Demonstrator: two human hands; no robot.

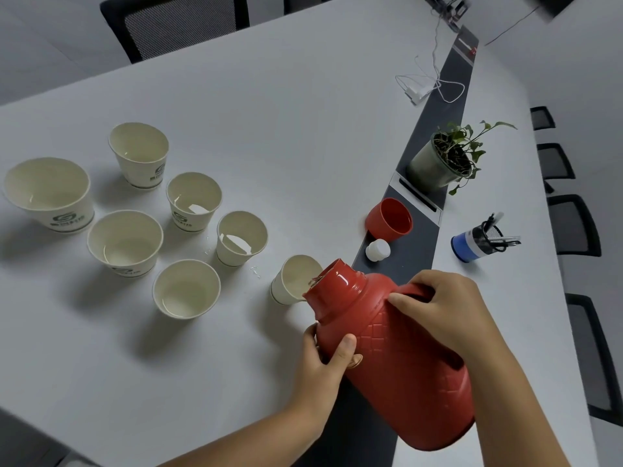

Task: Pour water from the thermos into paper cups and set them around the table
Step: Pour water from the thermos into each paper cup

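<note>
The red thermos point(401, 362) is tilted to the left, its open mouth over a paper cup point(290, 281) near the table's middle. My right hand point(441, 315) grips the thermos handle. My left hand point(323, 362) holds the thermos body just below the neck. Several more paper cups stand grouped at the left, among them one point(186, 288) closest to me, one point(241, 237) with water, and the leftmost point(50, 193). Water glints in most of them. Small drops lie on the white table point(303, 129) between the cups.
The thermos's red lid cup point(389, 220) and white stopper point(378, 250) lie on the table's dark centre strip point(404, 261). A potted plant point(445, 160), a pen holder point(478, 242) and white cables point(428, 85) sit beyond. Chairs line the far and right edges.
</note>
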